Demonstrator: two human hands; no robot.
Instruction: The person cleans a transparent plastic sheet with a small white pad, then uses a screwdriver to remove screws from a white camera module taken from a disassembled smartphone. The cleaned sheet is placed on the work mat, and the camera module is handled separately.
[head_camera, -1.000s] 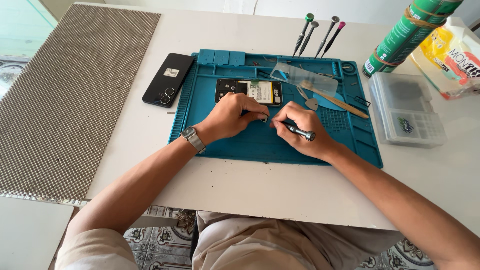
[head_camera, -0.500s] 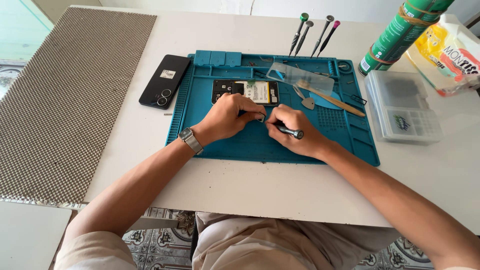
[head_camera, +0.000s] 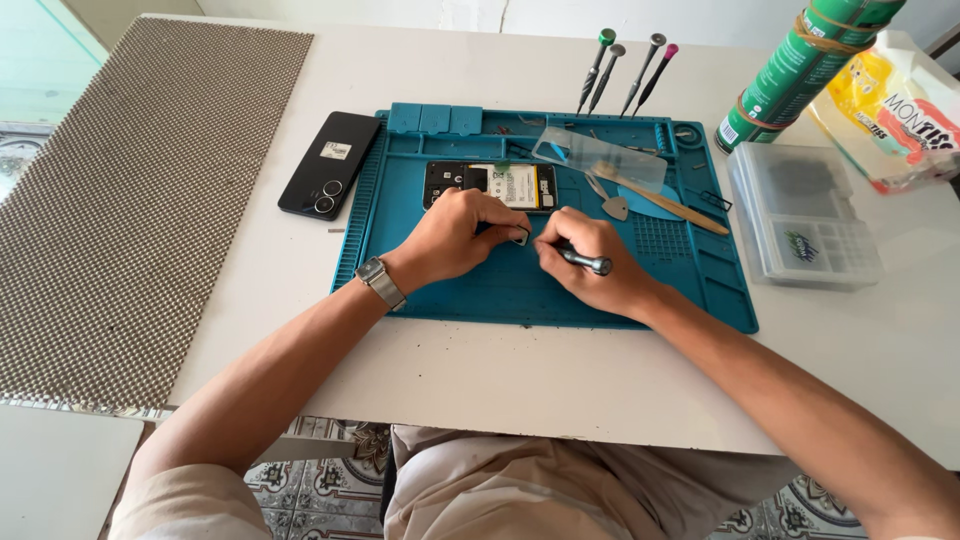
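My left hand (head_camera: 455, 238) pinches a small dark part (head_camera: 519, 236) over the blue work mat (head_camera: 480, 290). Facing it, my right hand (head_camera: 590, 262) grips a small screwdriver with a metal handle (head_camera: 585, 261), its tip pointed at that part. An opened phone (head_camera: 490, 185) with its battery showing lies on the mat just beyond my fingers. A wristwatch (head_camera: 380, 282) is on my left wrist.
A black phone back cover (head_camera: 330, 165) lies left of the mat. Several screwdrivers (head_camera: 625, 70) stand at the mat's far edge. A clear plastic sheet (head_camera: 600, 158), picks and a wooden stick (head_camera: 665, 200) lie on the mat. A clear parts box (head_camera: 805, 215), a green can (head_camera: 795, 65) and a yellow bag (head_camera: 890, 110) sit on the right. A studded mat (head_camera: 130, 190) covers the left.
Both hands stay together on the small part; the screwdriver has shifted only slightly. The view has moved a little.
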